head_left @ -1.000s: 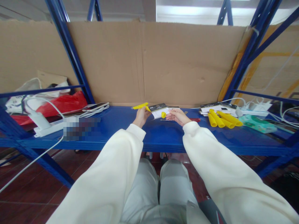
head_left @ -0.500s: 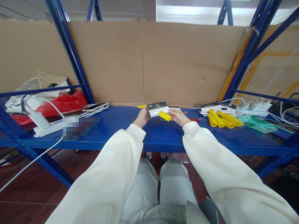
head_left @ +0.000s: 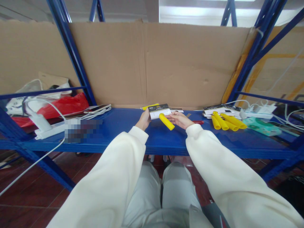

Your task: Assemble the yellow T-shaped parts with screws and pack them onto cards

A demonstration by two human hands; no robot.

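Over the middle of the blue shelf, my left hand (head_left: 143, 120) is closed on the left end of a black-and-white card (head_left: 158, 110). A yellow tube (head_left: 166, 122) slants down to the right across the card's lower edge. My right hand (head_left: 179, 119) is at the card's right end, its fingers closed around the edge by the tube; how much of the card or tube they grip is hard to see. Behind the card lies another yellow piece (head_left: 152, 106). A red tool (head_left: 198, 122) lies just right of my right hand.
Several yellow tubes (head_left: 228, 122) lie at the right beside stacked black-and-white cards (head_left: 222, 109) and a green packet (head_left: 261, 125). A power strip (head_left: 51, 129), cables and a red bag (head_left: 64, 106) are at the left. Cardboard (head_left: 190, 63) stands behind the blue shelf (head_left: 123, 126).
The yellow tube has swung to a steeper slant, with more of its length showing. The card has shifted slightly left, uncovering more of the yellow piece behind. My right hand's fingers have moved left.
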